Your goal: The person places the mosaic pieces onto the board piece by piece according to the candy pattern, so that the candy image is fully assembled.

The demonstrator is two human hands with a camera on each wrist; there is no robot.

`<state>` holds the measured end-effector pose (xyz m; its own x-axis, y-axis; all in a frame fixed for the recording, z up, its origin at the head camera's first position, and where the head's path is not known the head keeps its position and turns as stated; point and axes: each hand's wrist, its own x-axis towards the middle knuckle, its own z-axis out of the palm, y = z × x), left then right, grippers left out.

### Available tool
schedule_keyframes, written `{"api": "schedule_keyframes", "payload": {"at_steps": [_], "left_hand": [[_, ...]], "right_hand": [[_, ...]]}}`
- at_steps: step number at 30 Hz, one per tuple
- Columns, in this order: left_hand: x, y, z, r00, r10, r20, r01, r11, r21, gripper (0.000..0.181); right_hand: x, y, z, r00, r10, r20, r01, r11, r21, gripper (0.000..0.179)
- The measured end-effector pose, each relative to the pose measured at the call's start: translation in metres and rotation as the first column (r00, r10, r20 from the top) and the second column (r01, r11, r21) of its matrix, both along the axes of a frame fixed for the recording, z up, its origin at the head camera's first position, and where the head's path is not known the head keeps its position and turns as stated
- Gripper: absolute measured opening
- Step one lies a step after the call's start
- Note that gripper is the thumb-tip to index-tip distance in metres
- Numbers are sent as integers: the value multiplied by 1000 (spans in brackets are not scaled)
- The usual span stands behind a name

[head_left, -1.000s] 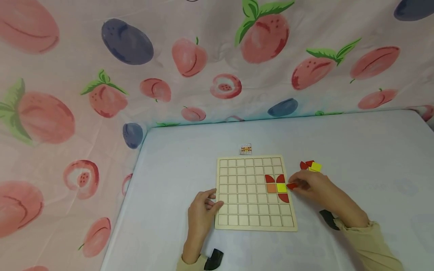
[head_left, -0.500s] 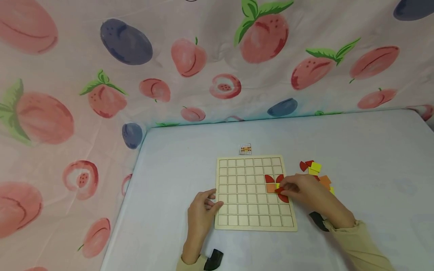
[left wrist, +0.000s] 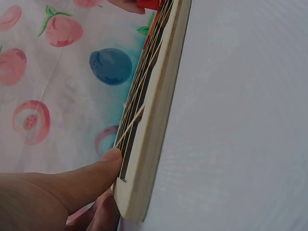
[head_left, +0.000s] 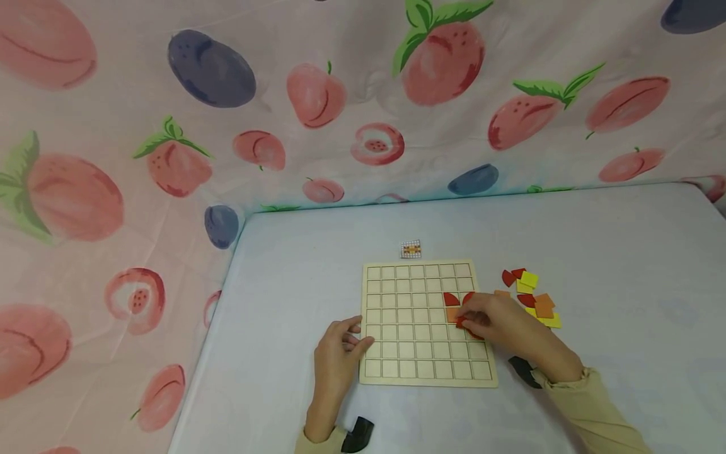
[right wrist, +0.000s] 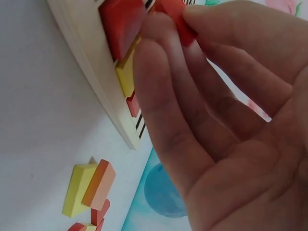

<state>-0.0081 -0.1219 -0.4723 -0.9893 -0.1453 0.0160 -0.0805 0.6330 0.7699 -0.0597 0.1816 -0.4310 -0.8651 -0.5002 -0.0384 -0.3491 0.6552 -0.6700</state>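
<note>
Apparently placing, your right hand (head_left: 501,320) pinches a red piece (right wrist: 177,17) over the board (head_left: 422,332) towards three o'clock, left hand (head_left: 337,350) holding its nine-o'clock edge; it likely needs squaring and lowering.

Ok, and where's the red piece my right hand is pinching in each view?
Head: right of centre, below the middle, at the fingertips of your right hand: red piece.
Left wrist: red piece at the top edge, near the middle.
Right wrist: red piece at the top, just right of centre.
Shared landmark: the wooden board.
</note>
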Motion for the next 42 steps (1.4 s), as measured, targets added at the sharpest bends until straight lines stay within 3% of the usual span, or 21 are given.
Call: {"api": "schedule_keyframes", "payload": {"at_steps": [4,15,22,30,42], "left_hand": [[0,0,1,1000,-1,-1,1,1000,4,43],[0,0,2,1000,-5,-10,5,1000,-2,42],[0,0,1,1000,-3,-6,3,1000,1,42],[0,0,1,1000,5,7,-5,1000,10,42],[0,0,-1,1000,3,3,-3,1000,-1,42]], "right_hand": [[0,-2,0,999,30,-11,-30,999,-15,10],[-2,-8,0,996,30,89,-26,999,-41,8],[-3,-12,-3,999,24,34,-23,999,-22,9],[-2,-15,-4,998,16,66,-17,1000,14,9],[-2,-13,-7,1000,-23,-10,23,998,65,10]]}}
